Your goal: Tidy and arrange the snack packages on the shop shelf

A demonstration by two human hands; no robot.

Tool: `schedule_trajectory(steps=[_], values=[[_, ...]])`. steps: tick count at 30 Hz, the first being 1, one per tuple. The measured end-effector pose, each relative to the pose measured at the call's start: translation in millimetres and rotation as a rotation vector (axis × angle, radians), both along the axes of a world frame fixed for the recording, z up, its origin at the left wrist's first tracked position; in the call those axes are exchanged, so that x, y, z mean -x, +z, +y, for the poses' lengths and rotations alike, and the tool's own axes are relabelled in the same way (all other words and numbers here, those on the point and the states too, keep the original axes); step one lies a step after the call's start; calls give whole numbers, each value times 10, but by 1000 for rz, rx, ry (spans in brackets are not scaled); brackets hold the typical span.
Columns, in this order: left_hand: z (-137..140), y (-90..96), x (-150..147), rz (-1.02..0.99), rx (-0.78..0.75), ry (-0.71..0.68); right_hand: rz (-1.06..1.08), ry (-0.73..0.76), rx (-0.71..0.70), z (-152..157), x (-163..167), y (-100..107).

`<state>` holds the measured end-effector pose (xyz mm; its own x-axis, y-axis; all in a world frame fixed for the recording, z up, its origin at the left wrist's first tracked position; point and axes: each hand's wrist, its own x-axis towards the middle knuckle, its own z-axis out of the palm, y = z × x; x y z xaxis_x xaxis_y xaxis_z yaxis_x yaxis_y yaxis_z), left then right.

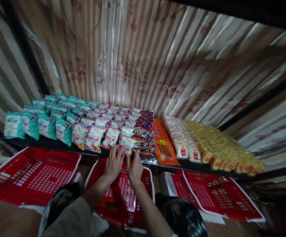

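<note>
A small white snack bag (126, 143) with red lettering stands at the front edge of the dark shelf (83, 152). At its lower left side are the fingers of my left hand (114, 162). My right hand (134, 167) grips the lower right side of the same bag. More white snack bags (93, 136) with striped tops stand in rows to the left. Just right of the held bag lie dark shiny packets (141, 136), then an orange packet (163, 143). My fingertips are partly hidden against the bag.
Teal snack bags (46, 126) fill the shelf's left end. Clear-wrapped white packs (182, 140) and yellow-wrapped packs (222, 148) line the right. Below stand red baskets at left (41, 172), in the middle (146, 184) and at right (219, 194). Striped sheeting (133, 49) hangs behind.
</note>
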<state>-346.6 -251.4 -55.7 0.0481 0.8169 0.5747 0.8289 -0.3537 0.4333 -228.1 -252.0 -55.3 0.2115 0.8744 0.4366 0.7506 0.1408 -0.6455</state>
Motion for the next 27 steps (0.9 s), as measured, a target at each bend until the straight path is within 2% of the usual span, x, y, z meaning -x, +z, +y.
schedule_trajectory(steps=[6,13,16,21,27], values=[[-7,7,-25,-8,-62,56,-45,102,-88,-15,-21,37],[-19,-29,-61,6,-63,19,-162,166,-184,-189,-192,113],[-4,-46,-100,21,-85,39,-182,201,-245,-219,-395,268],[28,-58,-150,21,-177,30,-202,227,-343,-128,-734,635],[49,-71,-193,19,-230,-30,-263,218,-418,272,-896,1034]])
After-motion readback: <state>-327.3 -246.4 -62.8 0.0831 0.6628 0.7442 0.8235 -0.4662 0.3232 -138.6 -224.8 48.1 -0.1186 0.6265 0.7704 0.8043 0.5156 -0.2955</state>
